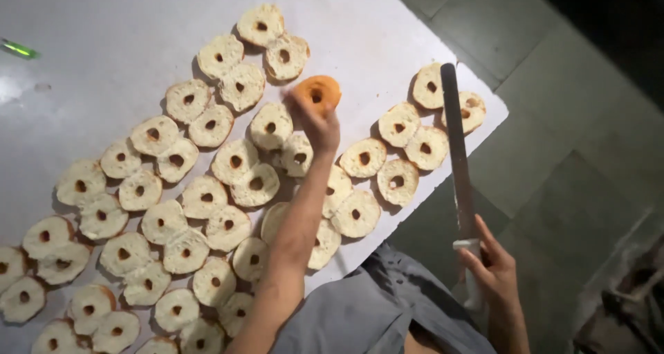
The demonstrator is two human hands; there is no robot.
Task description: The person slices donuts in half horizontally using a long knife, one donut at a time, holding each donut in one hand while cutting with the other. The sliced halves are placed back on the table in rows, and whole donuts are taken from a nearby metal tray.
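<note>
The left hand (315,122) reaches out over the tabletop (104,42), its grip closed on a browned ring-shaped bun half (317,91) that it holds by the near edge, crust side up, just above the white surface. Directly below and around that grip lie many sliced bun halves (207,188), pale cut faces up, each with a small hole in the middle; they sit in overlapping pairs that run in loose rows away to the left of the grip and back toward the person's body. The nearest ones touch each other right beside the fingers, and the forearm passes over several more. To the right of the left grip, a smaller cluster of cut halves (408,143) lies near the tabletop's corner. The right hand (492,267) is well apart from the left, off the tabletop's edge and above the tiled floor (574,139); its grip is wrapped shut around the pale handle of a long knife (456,146), whose flat blade points away from the person and crosses over the right-hand cluster. A grey garment (373,305) shows between the two arms.
</note>
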